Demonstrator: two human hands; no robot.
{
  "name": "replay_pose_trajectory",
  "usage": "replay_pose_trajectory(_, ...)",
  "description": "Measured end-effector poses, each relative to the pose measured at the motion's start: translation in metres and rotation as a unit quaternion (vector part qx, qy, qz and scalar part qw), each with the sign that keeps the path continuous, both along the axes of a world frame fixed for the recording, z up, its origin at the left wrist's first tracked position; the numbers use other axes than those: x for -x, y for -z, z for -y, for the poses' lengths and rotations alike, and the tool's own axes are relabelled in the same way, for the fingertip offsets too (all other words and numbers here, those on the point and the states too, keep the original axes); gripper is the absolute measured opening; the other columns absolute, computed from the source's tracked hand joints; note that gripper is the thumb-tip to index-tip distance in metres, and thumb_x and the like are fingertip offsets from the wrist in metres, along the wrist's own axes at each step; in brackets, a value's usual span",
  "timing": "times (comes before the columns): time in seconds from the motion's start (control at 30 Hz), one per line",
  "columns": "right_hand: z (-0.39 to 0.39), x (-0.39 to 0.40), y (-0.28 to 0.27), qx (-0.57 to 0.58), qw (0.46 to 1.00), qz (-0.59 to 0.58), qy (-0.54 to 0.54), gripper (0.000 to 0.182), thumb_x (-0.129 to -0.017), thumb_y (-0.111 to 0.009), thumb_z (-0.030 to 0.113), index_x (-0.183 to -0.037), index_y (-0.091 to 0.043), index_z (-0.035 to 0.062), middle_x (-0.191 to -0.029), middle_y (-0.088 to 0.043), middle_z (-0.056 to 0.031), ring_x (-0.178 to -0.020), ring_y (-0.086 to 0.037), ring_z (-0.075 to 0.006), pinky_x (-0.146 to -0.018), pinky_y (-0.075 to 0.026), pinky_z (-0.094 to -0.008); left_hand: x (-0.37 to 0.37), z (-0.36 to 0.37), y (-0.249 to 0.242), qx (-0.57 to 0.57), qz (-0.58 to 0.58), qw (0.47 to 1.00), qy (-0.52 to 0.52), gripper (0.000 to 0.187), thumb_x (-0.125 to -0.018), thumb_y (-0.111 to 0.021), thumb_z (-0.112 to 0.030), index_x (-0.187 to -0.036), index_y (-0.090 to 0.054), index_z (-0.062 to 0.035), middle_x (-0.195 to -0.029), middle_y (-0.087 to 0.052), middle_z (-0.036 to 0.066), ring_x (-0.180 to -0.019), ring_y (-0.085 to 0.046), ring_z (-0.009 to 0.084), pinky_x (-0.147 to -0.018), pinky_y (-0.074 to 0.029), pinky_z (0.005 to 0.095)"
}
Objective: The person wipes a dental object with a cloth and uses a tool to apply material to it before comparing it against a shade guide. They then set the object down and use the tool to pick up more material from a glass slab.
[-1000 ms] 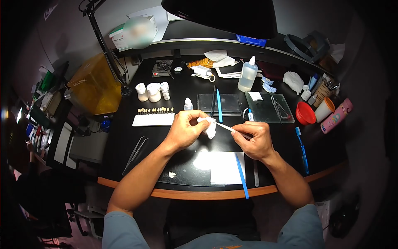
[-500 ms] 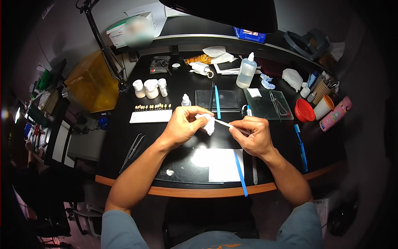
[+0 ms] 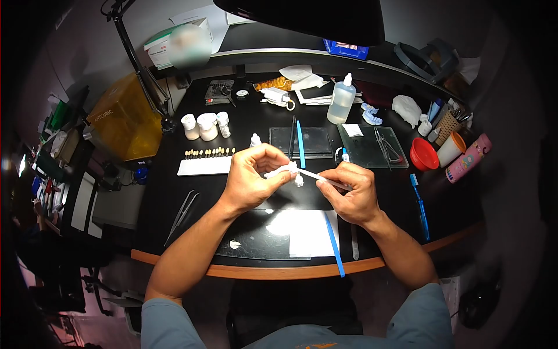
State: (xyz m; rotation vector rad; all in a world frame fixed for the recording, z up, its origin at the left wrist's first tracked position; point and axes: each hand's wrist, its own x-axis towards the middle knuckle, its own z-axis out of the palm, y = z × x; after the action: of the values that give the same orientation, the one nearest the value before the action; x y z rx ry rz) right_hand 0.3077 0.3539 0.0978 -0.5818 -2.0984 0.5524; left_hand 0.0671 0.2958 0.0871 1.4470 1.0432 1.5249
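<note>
My left hand (image 3: 247,177) pinches a crumpled white tissue (image 3: 299,181) between thumb and fingers, over the middle of the black desk. Closed round a slim whitish stick-like tool (image 3: 312,175) is my right hand (image 3: 352,192). The tool's far end meets the tissue at my left fingertips; its tip is hidden there. Below the hands lie a dark glossy plate (image 3: 256,247) and a white paper pad (image 3: 299,247). A blue-handled stick (image 3: 333,241) crosses the pad and overhangs the desk's front edge. Beside it lies a grey spatula-like tool (image 3: 355,244).
Tweezers (image 3: 182,216) and a row of shade tabs (image 3: 209,153) on a white holder (image 3: 203,167) are at left. A clear bottle (image 3: 342,102) stands behind. At right are a red bowl (image 3: 424,154), a cup (image 3: 452,151) and a blue toothbrush (image 3: 419,206). A lamp shade (image 3: 302,20) hangs overhead.
The camera view has shifted slightly, so the desk items appear a little further left. My left fingers have lifted and rearranged on the tissue, and less of it hangs below them.
</note>
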Motion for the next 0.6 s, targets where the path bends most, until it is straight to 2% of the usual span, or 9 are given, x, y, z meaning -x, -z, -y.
replay_pose_trajectory(0.17, -0.001, -0.002, 0.0, 0.002, 1.0, 0.007, -0.002, 0.011, -0.084, -0.08, 0.006, -0.093, -0.081, -0.0003, -0.07, -0.068, -0.0082, -0.058, -0.063, -0.0135, -0.053, -0.046, -0.0281, 0.002, -0.001, 0.003, -0.009, -0.007, 1.0, 0.009, 0.016, -0.086, -0.081, 0.005, -0.101, -0.075, 0.0039, -0.097, -0.079, 0.012, -0.095, -0.076, 0.0157, -0.09, -0.06, 0.0292)
replay_pose_trajectory(0.2, -0.002, -0.001, 0.0, 0.002, 1.0, 0.01, -0.002, 0.011, -0.084, -0.081, 0.006, -0.093, -0.081, -0.0003, -0.07, -0.068, -0.0081, -0.058, -0.063, -0.0135, -0.053, -0.046, -0.0279, 0.003, -0.001, 0.005, -0.005, -0.028, 1.0, 0.009, 0.02, -0.088, -0.079, 0.008, -0.107, -0.073, 0.0067, -0.101, -0.077, 0.014, -0.095, -0.076, 0.0187, -0.092, -0.061, 0.0314)
replay_pose_trajectory(0.3, -0.004, -0.003, 0.002, 0.009, 1.0, 0.01, -0.007, 0.011, -0.083, -0.081, 0.006, -0.093, -0.081, -0.0001, -0.069, -0.068, -0.008, -0.057, -0.063, -0.0134, -0.053, -0.046, -0.0282, 0.001, -0.001, 0.006, -0.01, -0.019, 1.0, 0.003, 0.015, -0.087, -0.08, 0.007, -0.103, -0.077, 0.0047, -0.1, -0.078, 0.014, -0.093, -0.076, 0.0185, -0.089, -0.062, 0.0309)
replay_pose_trajectory(0.4, -0.002, -0.002, -0.001, 0.013, 1.0, 0.008, -0.007, 0.009, -0.084, -0.08, 0.006, -0.091, -0.081, -0.0002, -0.069, -0.068, -0.0079, -0.056, -0.062, -0.0133, -0.052, -0.046, -0.0291, 0.002, -0.001, 0.001, -0.14, -0.205, 0.966, -0.075, 0.016, -0.084, -0.082, 0.005, -0.1, -0.079, 0.002, -0.097, -0.08, 0.013, -0.09, -0.077, 0.0186, -0.084, -0.062, 0.0297)
replay_pose_trajectory(0.5, -0.001, -0.002, -0.002, 0.008, 1.0, 0.012, -0.012, 0.009, -0.085, -0.079, 0.007, -0.091, -0.08, -0.0008, -0.07, -0.068, -0.0079, -0.056, -0.062, -0.0132, -0.052, -0.046, -0.0291, -0.003, 0.001, -0.001, -0.222, -0.233, 0.941, -0.106, 0.016, -0.081, -0.083, 0.004, -0.096, -0.081, -0.0006, -0.095, -0.081, 0.012, -0.087, -0.078, 0.0189, -0.08, -0.062, 0.0288)
replay_pose_trajectory(0.6, -0.001, -0.002, -0.004, 0.006, 1.0, 0.008, -0.014, 0.009, -0.086, -0.078, 0.006, -0.092, -0.08, -0.0012, -0.07, -0.068, -0.0079, -0.057, -0.063, -0.0132, -0.052, -0.046, -0.0289, -0.004, 0.001, 0.002, -0.217, -0.213, 0.945, -0.117, 0.032, -0.082, -0.08, 0.007, -0.113, -0.074, 0.0026, -0.097, -0.08, 0.014, -0.09, -0.079, 0.0196, -0.083, -0.062, 0.0278)
